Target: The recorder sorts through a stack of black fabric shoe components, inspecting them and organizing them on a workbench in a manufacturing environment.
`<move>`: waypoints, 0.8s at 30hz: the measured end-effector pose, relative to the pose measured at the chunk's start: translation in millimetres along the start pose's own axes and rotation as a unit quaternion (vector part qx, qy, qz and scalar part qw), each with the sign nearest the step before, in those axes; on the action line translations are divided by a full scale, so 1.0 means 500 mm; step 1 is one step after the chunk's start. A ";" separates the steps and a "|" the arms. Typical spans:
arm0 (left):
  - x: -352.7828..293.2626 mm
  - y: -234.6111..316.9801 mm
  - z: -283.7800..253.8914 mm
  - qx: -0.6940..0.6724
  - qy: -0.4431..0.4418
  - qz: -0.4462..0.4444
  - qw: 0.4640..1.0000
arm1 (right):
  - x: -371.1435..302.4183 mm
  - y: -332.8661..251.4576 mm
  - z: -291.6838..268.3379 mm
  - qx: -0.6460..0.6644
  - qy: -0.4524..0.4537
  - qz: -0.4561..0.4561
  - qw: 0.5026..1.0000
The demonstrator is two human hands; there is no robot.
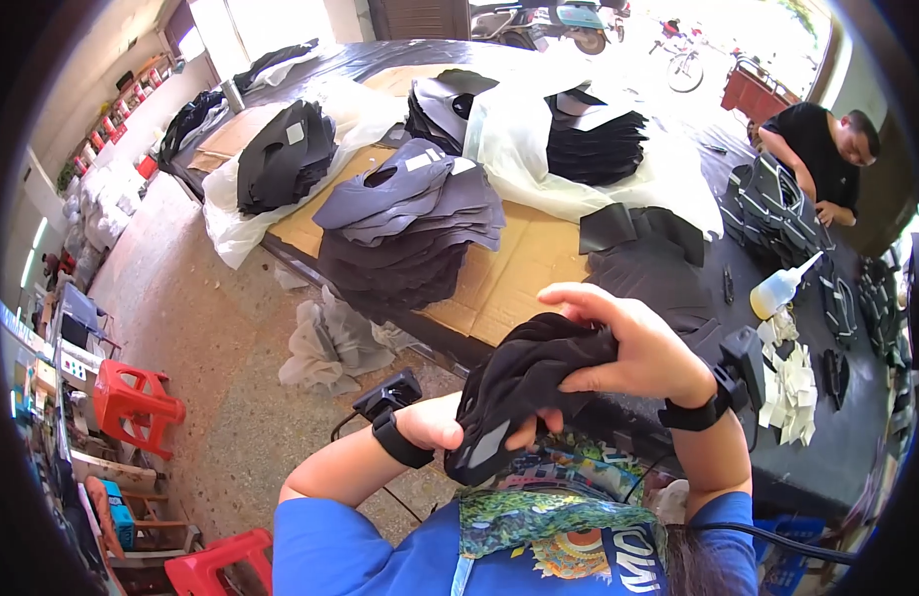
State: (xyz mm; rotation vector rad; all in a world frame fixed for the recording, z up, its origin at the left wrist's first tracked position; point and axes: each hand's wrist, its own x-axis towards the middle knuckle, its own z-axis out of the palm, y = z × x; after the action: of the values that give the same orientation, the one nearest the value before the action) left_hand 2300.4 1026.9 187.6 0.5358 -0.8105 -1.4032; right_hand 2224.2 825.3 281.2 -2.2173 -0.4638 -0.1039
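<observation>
In front of my chest I hold a bundle of black cut fabric pieces (524,382), layered and curved, with a small pale label at its lower end. My left hand (435,425) wraps round the lower left of the bundle, its fingertips coming out underneath. At the upper right, my right hand (633,348) grips the bundle's edge between thumb and fingers. Just beyond lies a pile of flat black pieces (648,273) on the table. A taller stack of grey and black pieces (410,223) stands farther left on cardboard.
Labelled black stacks (286,159) rest on plastic sheeting (509,149) across the table. At right are a squeeze bottle (777,288), white paper slips (789,392) and a person (817,159) handling black pieces. Red stools (137,402) and crumpled plastic (330,343) are on the floor.
</observation>
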 end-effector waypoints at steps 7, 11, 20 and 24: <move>-0.015 -0.006 0.014 -0.001 0.010 -0.018 1.000 | 0.015 -0.006 0.018 -0.013 0.082 -0.067 0.994; -0.027 -0.004 0.019 -0.075 0.064 0.051 0.994 | -0.026 0.001 0.012 -0.105 0.270 -0.106 0.951; -0.011 -0.006 0.008 0.044 -0.066 0.005 0.997 | -0.065 0.004 0.103 -0.095 0.219 -0.022 0.971; -0.018 -0.011 0.006 -0.003 -0.031 -0.029 0.999 | -0.070 -0.001 0.100 -0.153 0.189 -0.104 0.964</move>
State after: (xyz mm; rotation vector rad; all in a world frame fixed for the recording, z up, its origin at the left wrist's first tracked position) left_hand 2294.9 1035.6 183.8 0.5171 -0.8464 -1.4816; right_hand 2187.3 853.4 241.4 -2.3643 -0.4893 -0.7418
